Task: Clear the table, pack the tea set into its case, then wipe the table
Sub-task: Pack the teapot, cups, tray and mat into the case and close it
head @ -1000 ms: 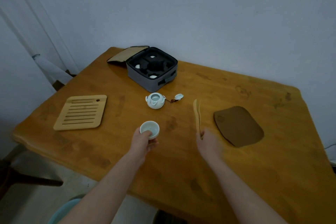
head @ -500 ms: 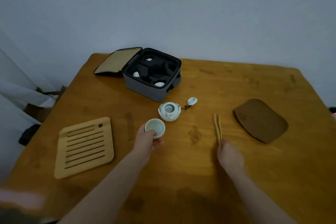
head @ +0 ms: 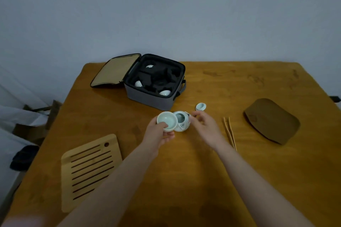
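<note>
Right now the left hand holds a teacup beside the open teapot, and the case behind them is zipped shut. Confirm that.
Not quite. The head view shows the case open, lid folded back, cups inside. The rest stands: the left hand holds a teacup beside the open teapot.

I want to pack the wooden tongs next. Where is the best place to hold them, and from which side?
Probably the near end of the wooden tongs, where the two arms meet. They lie flat, pointing away, just right of the right hand, so come from above on that side and pinch both arms together.
</note>
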A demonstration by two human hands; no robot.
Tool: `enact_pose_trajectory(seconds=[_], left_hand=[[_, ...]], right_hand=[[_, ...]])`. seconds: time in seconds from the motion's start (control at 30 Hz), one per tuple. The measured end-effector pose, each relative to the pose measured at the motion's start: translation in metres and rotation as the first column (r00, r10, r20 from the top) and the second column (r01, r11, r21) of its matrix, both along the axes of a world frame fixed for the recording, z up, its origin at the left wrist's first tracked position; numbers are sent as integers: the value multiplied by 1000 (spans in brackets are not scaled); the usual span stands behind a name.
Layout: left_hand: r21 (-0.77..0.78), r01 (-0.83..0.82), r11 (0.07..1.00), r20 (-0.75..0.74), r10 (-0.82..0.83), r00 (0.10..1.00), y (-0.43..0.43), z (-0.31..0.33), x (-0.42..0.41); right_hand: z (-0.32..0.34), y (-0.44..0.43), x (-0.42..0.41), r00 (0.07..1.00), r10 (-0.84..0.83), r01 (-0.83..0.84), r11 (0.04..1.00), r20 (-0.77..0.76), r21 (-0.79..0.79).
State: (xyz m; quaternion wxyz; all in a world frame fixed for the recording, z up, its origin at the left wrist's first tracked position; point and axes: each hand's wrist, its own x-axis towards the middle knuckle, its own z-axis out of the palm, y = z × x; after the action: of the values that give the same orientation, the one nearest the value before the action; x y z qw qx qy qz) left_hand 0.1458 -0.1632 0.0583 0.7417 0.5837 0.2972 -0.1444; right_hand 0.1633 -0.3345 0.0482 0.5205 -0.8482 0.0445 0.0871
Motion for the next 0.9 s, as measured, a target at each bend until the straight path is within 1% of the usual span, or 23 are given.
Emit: enact_pose_trajectory(seconds=[0.03,0.07,0.1,0.13,0.17,0.23,0.3,0.33,0.37,0.4,0.43,0.47,0.5,0.53,0.57,0.6,0.67,0.73,0.8,0.83,0.9], left_hand=[[1,17,1000,5,-17,1000,-2,2,4],[6,40,999,13,-40,999,-4,4,8],[15,66,998,17,-66,998,-6,7,11],[12,86,996,15,-87,996,-8,11,15],[-7,96,995,4,-96,995,-10,17,20],[-79,110,991,-44,-114,992,-12,27,31],[-118,128,985,-65,-137,988,-11,32,48],[-99,150,984,-57,-156,986,-9,31,59],[-42,182,982,-34,-184,982,-7,27,70],[76,224,972,0,-225,974,-3,21,82],[243,265,933,38,-282,958,2,14,94],[430,285,857,72,-347,935,8,9,103],[593,276,756,101,-409,907,16,3,114],[713,257,652,111,-467,878,23,-2,123],[794,239,559,101,-510,854,29,-7,133],[848,244,470,58,-541,839,35,-13,144],[895,323,309,-90,-583,807,42,-23,163],[910,384,154,-214,-621,754,42,-36,171],[938,346,13,-256,-648,717,40,-51,170],[953,303,-28,-248,-650,719,39,-58,171],[967,250,-58,-228,-641,733,38,-67,174]], right_hand=[[6,10,6,996,61,-53,992,-63,117],[8,18,12,985,133,-110,977,-114,185],[10,26,16,969,200,-171,966,-142,195],[9,31,21,959,241,-215,961,-148,171],[8,36,27,959,245,-225,964,-143,144],[5,43,38,977,170,-153,979,-128,137],[2,47,52,989,108,-92,984,-102,150],[2,48,61,991,88,-72,985,-98,159],[3,50,71,993,69,-53,985,-94,162],[4,50,83,995,46,-33,988,-84,149],[6,51,98,997,19,-11,992,-70,122],[8,50,111,999,-14,19,995,-51,95],[10,50,128,998,-51,53,997,-25,61],[11,50,145,996,-84,83,996,10,17],[13,50,161,993,-106,108,994,51,-32],[13,50,179,989,-117,125,988,94,-85],[11,52,206,979,-123,156,964,159,-213],[5,59,228,975,-101,168,920,198,-354],[-1,65,243,973,-72,169,870,219,-464],[-5,69,251,972,-65,173,848,226,-502],[-13,74,263,969,-56,187,801,239,-569]])
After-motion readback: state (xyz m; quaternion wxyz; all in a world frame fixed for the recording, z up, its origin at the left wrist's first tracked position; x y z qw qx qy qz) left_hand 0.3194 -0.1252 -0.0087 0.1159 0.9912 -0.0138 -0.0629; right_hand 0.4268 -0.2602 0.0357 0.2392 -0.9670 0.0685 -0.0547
